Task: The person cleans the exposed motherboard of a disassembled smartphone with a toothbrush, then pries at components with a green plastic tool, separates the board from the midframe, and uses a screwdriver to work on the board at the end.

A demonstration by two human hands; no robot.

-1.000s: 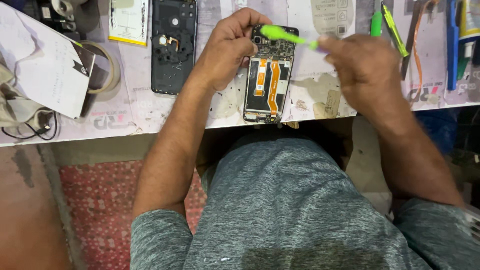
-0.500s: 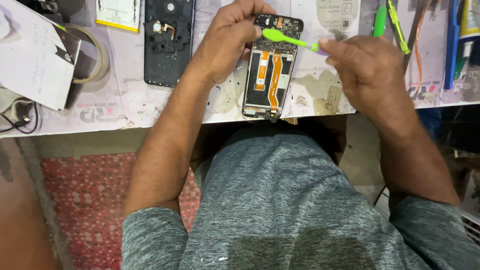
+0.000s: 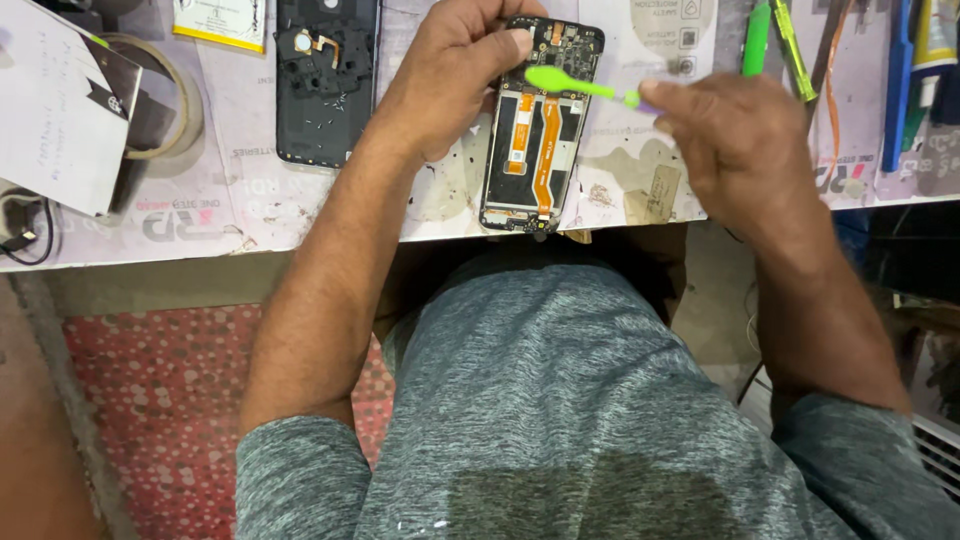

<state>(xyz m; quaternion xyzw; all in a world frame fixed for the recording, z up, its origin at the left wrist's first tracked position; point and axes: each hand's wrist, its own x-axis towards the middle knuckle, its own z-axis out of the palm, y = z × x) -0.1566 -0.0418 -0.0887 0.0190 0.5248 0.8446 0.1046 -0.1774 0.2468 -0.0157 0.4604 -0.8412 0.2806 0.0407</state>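
Head view: the left hand clasps the top of the opened phone, steadying it flat on the workbench. The right hand pinches a green toothbrush, its head over the phone's upper board, apparently for brushing.

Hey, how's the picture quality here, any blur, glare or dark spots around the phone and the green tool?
Head view: even light, no strong glare; the opened phone is sharp, the green tool slightly smeared near the right hand; the left hand is crisp; the right edge falls into shadow.
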